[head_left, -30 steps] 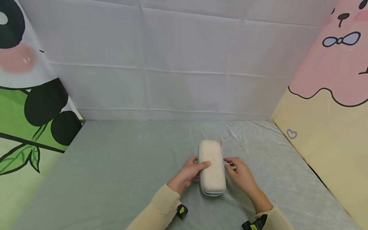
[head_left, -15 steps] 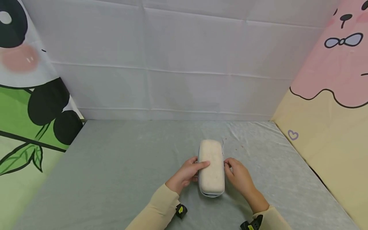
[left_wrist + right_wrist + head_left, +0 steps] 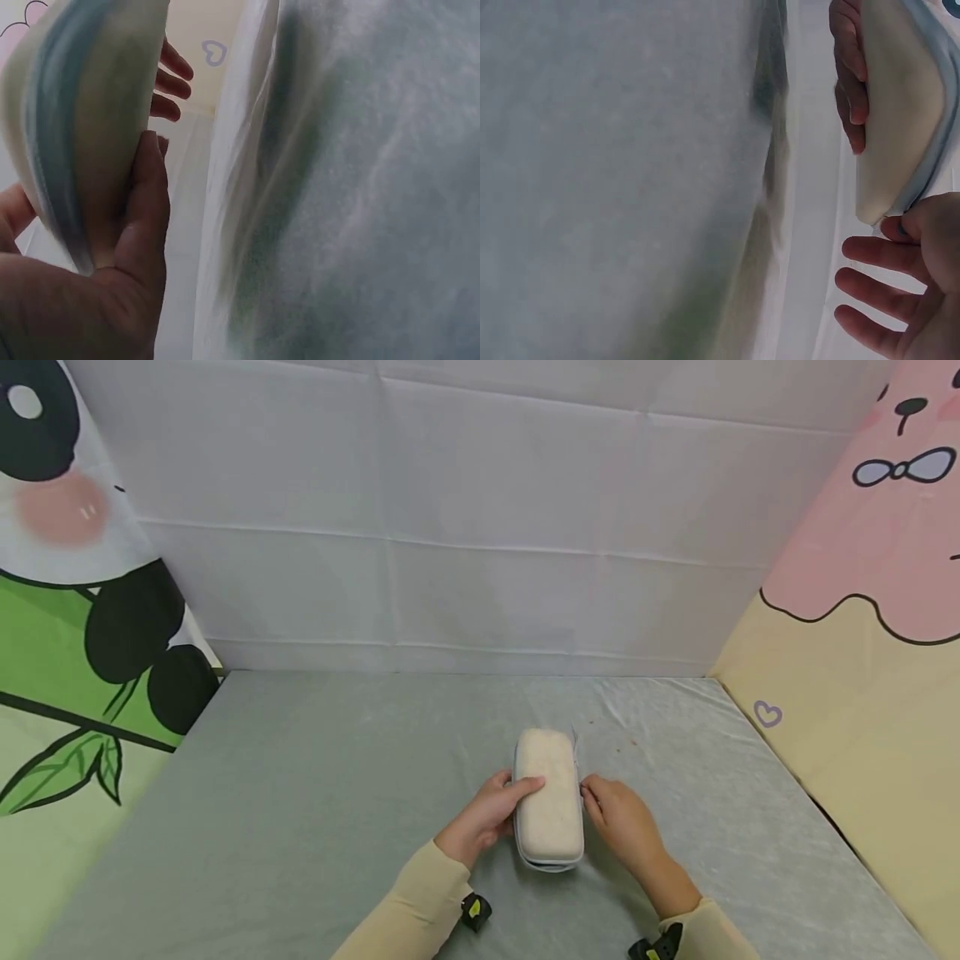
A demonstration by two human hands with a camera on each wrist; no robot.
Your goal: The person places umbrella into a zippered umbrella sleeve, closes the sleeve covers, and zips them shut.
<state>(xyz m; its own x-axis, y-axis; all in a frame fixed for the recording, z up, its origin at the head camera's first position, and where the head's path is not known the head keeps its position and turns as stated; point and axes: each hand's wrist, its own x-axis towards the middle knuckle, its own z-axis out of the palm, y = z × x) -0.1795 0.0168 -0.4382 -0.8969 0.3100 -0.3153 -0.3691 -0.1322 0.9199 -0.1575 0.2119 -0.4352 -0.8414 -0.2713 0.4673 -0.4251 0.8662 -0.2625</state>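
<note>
Your left grip [image 3: 486, 814] held the case [image 3: 551, 827], your right grip [image 3: 624, 822] pinched at its zip [image 3: 936, 161]; the case looked closed, the zip's progress unclear.

Head cam: most fingers of my L hand [image 3: 487, 814] hidden behind case [image 3: 550, 810], 9 o'clock side. Dark bit [image 3: 904, 229] in my R hand [image 3: 624, 822]: too small to ID. L wrist cam: case blurry, cut off approx. 11 o'clock. R wrist cam: R hand cut off, 4 o'clock.
</note>
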